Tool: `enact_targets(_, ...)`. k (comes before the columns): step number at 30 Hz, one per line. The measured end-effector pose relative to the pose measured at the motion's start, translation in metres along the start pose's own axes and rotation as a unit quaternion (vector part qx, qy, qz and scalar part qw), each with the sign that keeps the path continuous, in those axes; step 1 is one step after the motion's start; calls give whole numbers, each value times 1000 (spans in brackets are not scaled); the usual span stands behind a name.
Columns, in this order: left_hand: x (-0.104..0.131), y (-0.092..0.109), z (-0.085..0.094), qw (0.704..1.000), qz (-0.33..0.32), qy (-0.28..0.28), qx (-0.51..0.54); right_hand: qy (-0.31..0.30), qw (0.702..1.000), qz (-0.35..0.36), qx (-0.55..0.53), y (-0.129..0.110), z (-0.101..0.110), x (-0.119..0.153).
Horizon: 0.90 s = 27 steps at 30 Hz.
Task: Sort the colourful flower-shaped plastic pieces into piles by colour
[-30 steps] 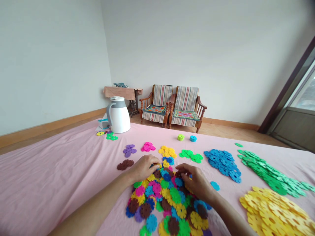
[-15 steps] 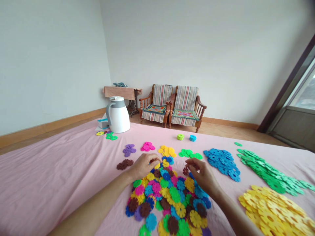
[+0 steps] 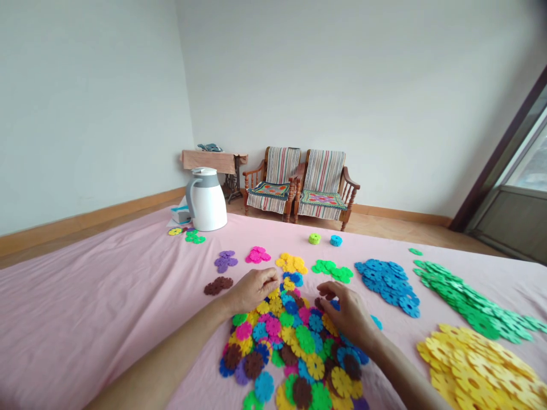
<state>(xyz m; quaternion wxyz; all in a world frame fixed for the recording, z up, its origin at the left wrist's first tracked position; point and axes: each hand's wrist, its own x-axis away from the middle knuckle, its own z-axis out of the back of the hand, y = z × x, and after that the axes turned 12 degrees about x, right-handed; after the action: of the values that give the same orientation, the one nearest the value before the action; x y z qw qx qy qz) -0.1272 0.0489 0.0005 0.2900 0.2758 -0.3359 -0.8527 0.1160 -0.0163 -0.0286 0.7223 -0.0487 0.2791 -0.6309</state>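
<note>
A mixed heap of snowflake-shaped plastic discs (image 3: 294, 336) in many colours spreads in front of me. At its far left edge is my left hand (image 3: 255, 289), its fingers curled together; whatever they may hold is hidden. Over the heap's right side hangs my right hand (image 3: 348, 310), thumb and fingers bent but apart. A brown disc (image 3: 318, 303) lies by its fingertips. Beyond the hands are small single-colour groups: brown discs (image 3: 218, 285), purple discs (image 3: 225, 261), pink discs (image 3: 257, 254), yellow discs (image 3: 291, 263) and light green discs (image 3: 332, 270).
Larger piles of blue discs (image 3: 387, 285), green discs (image 3: 474, 302) and yellow discs (image 3: 482, 370) cover the right side of the pink cloth (image 3: 128, 285). Two short stacks, a lime stack (image 3: 314, 239) and a blue stack (image 3: 336, 241), stand farther back. A white jug (image 3: 208, 205) is at back left.
My right hand has moved slightly down and inward over the heap's right side. My left hand stays at the left edge, its fingers now curled more tightly.
</note>
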Motion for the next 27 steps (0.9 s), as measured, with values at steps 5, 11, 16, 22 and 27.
enact_targets(5,0,0,-1,998,-37,-31,-29,-23,998,9,62,4,-3,1)
enact_targets(11,1,4,-2,998,-51,-22,-39,-63,995,-15,70,1,0,0)
enact_targets(16,1,6,-4,997,-53,-23,-51,-65,994,-17,83,2,4,1)
enact_targets(22,1,6,-6,997,-51,-14,-57,-56,997,-11,52,1,-1,1)
enact_targets(27,1,7,-6,997,-49,-15,-52,-56,998,4,42,-2,-4,0)
